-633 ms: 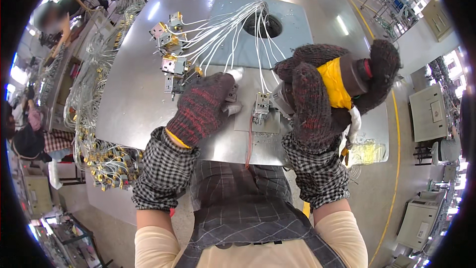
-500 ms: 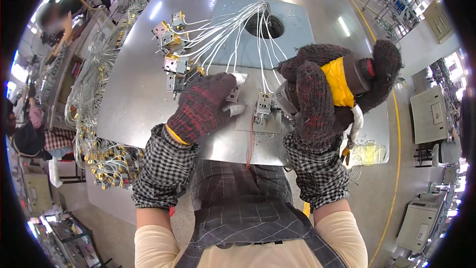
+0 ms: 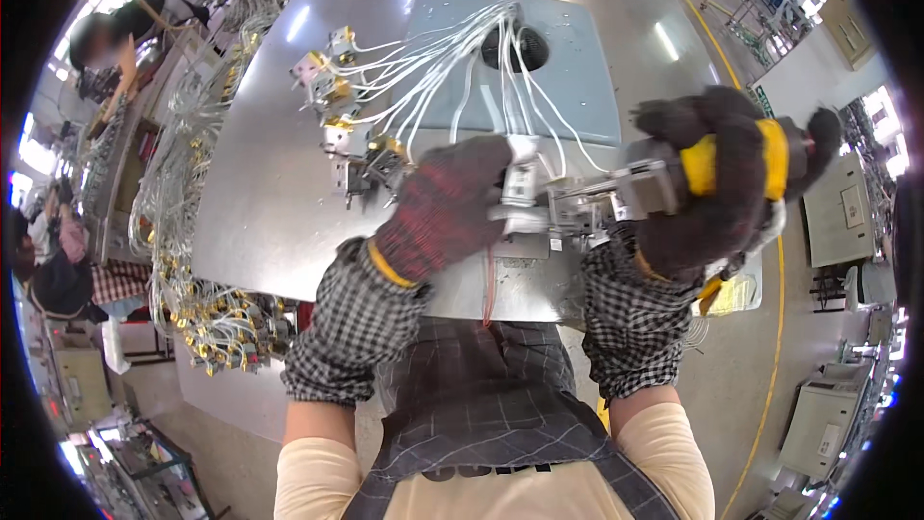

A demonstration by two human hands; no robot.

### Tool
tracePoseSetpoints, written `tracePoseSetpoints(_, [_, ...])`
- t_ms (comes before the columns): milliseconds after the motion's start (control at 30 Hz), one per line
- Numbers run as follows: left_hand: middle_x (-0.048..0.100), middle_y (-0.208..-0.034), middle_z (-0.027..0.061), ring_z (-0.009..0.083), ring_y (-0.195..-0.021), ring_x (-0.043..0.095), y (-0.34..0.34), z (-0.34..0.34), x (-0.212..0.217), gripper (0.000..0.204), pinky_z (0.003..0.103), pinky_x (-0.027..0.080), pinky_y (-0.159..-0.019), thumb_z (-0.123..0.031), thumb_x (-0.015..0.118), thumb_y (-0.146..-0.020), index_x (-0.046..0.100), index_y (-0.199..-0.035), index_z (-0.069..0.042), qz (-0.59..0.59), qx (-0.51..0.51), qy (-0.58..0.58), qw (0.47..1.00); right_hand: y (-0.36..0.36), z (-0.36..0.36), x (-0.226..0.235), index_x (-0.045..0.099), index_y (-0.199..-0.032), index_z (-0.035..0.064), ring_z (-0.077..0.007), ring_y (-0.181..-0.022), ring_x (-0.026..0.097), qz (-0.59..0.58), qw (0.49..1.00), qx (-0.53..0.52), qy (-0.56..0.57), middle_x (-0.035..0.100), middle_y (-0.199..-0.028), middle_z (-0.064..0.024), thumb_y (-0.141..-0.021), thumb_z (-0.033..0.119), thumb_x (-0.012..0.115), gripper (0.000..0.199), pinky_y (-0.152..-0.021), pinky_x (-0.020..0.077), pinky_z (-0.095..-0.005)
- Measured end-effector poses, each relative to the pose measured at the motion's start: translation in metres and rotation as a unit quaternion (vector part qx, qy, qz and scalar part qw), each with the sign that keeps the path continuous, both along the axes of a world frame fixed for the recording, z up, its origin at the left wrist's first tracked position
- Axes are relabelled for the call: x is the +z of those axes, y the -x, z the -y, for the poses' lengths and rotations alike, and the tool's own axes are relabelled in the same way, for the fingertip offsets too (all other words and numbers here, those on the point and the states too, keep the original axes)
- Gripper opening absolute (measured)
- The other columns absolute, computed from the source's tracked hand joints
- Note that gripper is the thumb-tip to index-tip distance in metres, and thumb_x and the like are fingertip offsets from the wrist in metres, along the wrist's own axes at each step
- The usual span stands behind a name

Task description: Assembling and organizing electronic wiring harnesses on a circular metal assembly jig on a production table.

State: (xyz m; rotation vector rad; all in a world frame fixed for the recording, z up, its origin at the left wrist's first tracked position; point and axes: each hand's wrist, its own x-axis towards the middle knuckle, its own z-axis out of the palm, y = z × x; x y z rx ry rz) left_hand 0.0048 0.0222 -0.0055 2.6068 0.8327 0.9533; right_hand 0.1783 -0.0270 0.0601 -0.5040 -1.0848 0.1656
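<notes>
My left hand, in a dark red-and-black knitted glove with white-wrapped fingertips, is closed on a small metal connector piece over the near middle of the bench. My right hand, in a dark glove, wraps round a dark hand-held power tool bound with yellow tape. Its metal head points left at a silvery metal fixture beside the left fingertips. Motion blur hides whether tool and fixture touch. White wires run from the far side toward the hands.
More metal connector pieces on white wires lie left on the shiny metal bench. A blue-grey plate with a round dark grille sits at the back. Wire bundles hang at left, where a co-worker bends over another bench.
My left hand has moved right with the metal connector piece, up to the fixture. My right hand has drawn the power tool to the right, away from the middle.
</notes>
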Motion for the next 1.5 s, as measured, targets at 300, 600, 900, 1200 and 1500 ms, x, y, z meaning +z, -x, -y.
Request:
tracePoseSetpoints(300, [0.065,-0.1,0.0142,0.0273,-0.093,0.064,0.012,0.003,0.01,0.064,0.039,0.05,-0.08,-0.044,0.077,-0.068,0.056,-0.116,-0.008,-0.075,0.02,0.272,0.959,0.014,0.0,-0.004,0.022,-0.14,0.0153,-0.0227,-0.064,0.064,-0.015,0.998,0.056,0.012,0.062,-0.081,-0.0166,-0.079,0.006,0.065,0.075,-0.06,0.0562,-0.0409])
tracePoseSetpoints(600, [0.065,-0.1,0.0121,0.0272,-0.088,0.066,0.015,0.011,-0.001,0.055,0.037,0.053,-0.075,-0.031,0.076,-0.069,0.055,-0.115,-0.01,0.039,-0.026,0.199,0.979,0.021,-0.001,-0.013,0.028,-0.136,0.0142,-0.0222,-0.066,0.063,-0.013,0.999,0.022,0.036,0.061,-0.085,-0.016,-0.078,0.004,0.067,0.071,-0.061,0.0564,-0.039])
tracePoseSetpoints(900, [0.065,-0.098,0.0097,0.0254,-0.09,0.066,0.005,0.007,-0.008,0.054,0.038,0.052,-0.077,-0.027,0.077,-0.069,0.054,-0.115,-0.009,-0.011,-0.026,0.185,0.982,0.019,0.004,-0.021,0.038,-0.129,0.0095,-0.0204,-0.078,0.062,0.012,0.989,0.1,0.109,0.06,-0.096,-0.0156,-0.084,0.008,0.063,0.052,-0.07,0.0555,-0.0355])
tracePoseSetpoints(1200, [0.057,-0.115,0.0173,0.0315,-0.094,0.059,0.042,0.048,0.018,0.085,0.038,0.046,-0.081,-0.031,0.079,-0.061,0.04,-0.132,-0.007,-0.22,0.071,-0.068,0.971,-0.007,0.001,-0.075,0.047,-0.121,0.0049,-0.0187,-0.09,0.062,-0.174,0.794,0.496,0.305,0.058,-0.107,-0.0152,-0.089,0.012,0.06,0.035,-0.078,0.0545,-0.032])
tracePoseSetpoints(1500, [0.061,-0.099,0.0108,0.0268,-0.089,0.063,0.066,0.04,-0.013,0.059,0.037,0.051,-0.075,-0.019,0.072,-0.071,0.05,-0.124,-0.008,-0.117,0.035,0.076,0.99,0.014,0.003,-0.031,0.045,-0.125,0.0046,-0.02,-0.081,0.064,0.01,0.985,0.145,0.093,0.064,-0.09,-0.0134,-0.091,0.016,0.054,0.037,-0.079,0.0531,-0.0376])
